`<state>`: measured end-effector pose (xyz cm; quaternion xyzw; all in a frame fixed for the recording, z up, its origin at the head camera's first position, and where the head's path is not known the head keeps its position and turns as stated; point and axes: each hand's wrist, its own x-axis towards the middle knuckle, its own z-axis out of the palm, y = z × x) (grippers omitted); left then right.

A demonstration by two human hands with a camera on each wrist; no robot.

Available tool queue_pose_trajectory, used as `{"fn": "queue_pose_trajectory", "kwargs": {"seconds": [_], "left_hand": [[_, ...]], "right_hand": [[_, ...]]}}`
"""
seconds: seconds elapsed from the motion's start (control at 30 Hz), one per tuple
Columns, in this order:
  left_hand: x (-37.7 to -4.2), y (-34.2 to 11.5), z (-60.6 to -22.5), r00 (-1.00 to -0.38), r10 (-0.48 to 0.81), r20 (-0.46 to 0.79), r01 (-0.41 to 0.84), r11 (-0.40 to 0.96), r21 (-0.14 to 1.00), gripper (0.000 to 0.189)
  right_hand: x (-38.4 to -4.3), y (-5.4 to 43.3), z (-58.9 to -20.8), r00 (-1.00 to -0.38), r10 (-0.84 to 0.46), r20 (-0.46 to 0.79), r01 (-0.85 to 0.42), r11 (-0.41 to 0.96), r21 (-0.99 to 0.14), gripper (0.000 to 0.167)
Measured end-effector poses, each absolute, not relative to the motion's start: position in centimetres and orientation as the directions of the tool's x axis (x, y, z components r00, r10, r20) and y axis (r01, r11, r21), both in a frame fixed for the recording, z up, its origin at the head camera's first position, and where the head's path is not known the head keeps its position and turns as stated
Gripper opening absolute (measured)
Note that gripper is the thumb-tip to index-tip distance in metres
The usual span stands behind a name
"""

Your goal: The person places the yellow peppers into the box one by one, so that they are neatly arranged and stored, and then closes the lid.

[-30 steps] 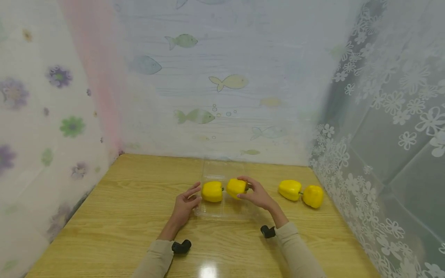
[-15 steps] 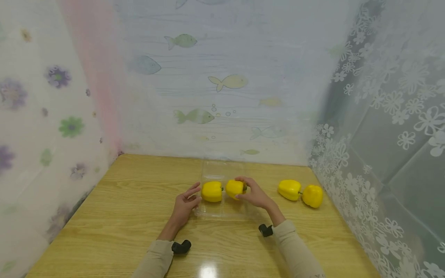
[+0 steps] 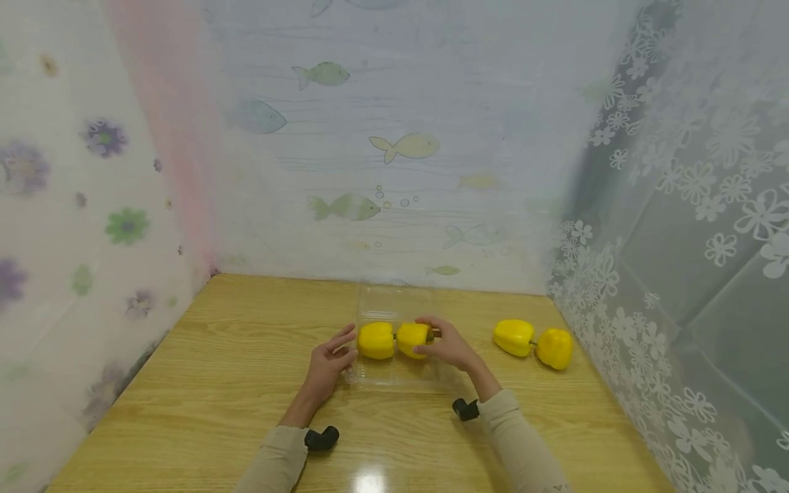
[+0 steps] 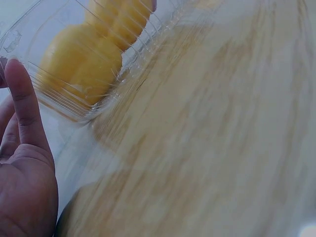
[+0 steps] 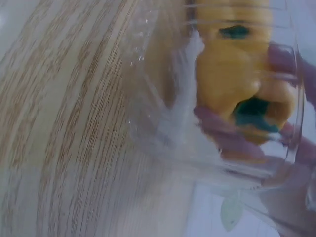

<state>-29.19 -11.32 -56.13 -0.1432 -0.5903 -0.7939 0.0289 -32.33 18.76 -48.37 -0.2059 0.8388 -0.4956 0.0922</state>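
Head cam: I've got the right grip (image 3: 453, 346) pinching a blocky yellow bell pepper (image 3: 411, 340) in the right half of a clear plastic container (image 3: 394, 374). Another yellow bell pepper (image 3: 375, 341) lies in its left half, and two more yellow bell peppers (image 3: 514, 337) sit right of it on the wood-grain surface (image 3: 246, 418).

Left wrist: left grip (image 4: 27, 163) is loose, fingers fairly straight, at the container's end.

Right wrist: fingers round the pepper, seen through the container's plastic.

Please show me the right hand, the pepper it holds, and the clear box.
Right hand (image 3: 451, 346), head view: its middle.
Held pepper (image 3: 409, 339), head view: its side.
Clear box (image 3: 383, 374), head view: near side.
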Motion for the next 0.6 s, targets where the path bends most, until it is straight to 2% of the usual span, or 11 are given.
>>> {"fn": "queue_pose_trajectory", "kwargs": {"seconds": [0.3, 0.6], "left_hand": [[-29.22, -11.35, -56.04, -0.953, 0.131, 0.274, 0.225, -0.303, 0.926, 0.048], [-29.1, -11.29, -56.02, -0.953, 0.132, 0.274, 0.226, -0.295, 0.928, 0.047]], "right_hand": [[-32.51, 18.62, -48.58, -0.915, -0.403, 0.007, -0.195, 0.426, -0.883, 0.065], [-32.14, 18.5, -48.24, -0.919, -0.393, -0.007, -0.188, 0.455, -0.871, 0.066]]}}
